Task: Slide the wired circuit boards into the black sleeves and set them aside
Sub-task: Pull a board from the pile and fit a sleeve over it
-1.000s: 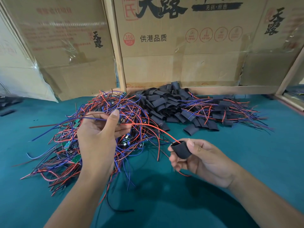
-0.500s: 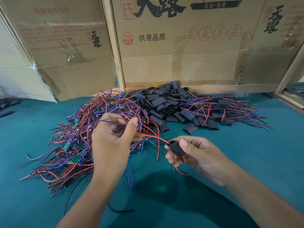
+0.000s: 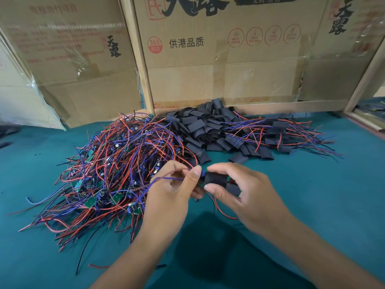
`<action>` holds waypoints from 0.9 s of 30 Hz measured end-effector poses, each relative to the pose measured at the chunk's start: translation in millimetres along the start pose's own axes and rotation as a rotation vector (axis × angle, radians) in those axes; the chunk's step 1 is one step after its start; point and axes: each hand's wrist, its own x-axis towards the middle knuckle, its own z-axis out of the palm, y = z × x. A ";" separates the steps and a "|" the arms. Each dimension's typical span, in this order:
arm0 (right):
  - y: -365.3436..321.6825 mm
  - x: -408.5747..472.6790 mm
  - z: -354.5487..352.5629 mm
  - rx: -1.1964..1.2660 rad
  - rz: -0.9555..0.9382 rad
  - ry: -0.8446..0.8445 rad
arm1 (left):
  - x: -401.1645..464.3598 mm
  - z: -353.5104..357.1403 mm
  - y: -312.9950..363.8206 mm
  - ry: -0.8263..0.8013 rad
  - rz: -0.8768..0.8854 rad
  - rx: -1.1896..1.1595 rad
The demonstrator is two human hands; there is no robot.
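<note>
My right hand (image 3: 248, 190) pinches a black sleeve (image 3: 215, 180) between thumb and fingers, just above the table. My left hand (image 3: 173, 192) pinches a wired circuit board (image 3: 201, 177) at the sleeve's left mouth; only a blue bit of it shows, with its blue and red wires trailing left and down. A big tangle of wired circuit boards (image 3: 112, 174) lies to the left. Behind my hands sits a heap of empty black sleeves (image 3: 204, 130). To its right lie the sleeved boards (image 3: 279, 138) with wires fanned out.
A teal cloth (image 3: 333, 195) covers the table. Taped cardboard boxes (image 3: 225, 65) stand as a wall along the far edge, with a wooden post (image 3: 137, 59) between them. A wooden frame (image 3: 364, 122) borders the far right.
My left hand has drawn the board's wires through and come right to meet my right hand. The board now sits at the sleeve's mouth, where before only a red wire ran into it.
</note>
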 end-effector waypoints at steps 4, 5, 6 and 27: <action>3.5 0.1 -0.6 0.057 0.036 0.009 | 0.4 0.2 -1.3 -0.027 -0.066 -0.107; 4.1 0.2 -0.2 0.054 0.030 0.014 | 0.2 0.1 -1.6 -0.039 -0.078 -0.133; 4.5 0.4 -0.1 0.045 0.025 0.018 | 0.0 -0.3 -1.8 -0.051 -0.088 -0.155; 16.5 1.0 -6.3 0.013 -0.100 -0.187 | -0.3 1.6 4.6 -0.134 -0.252 -0.389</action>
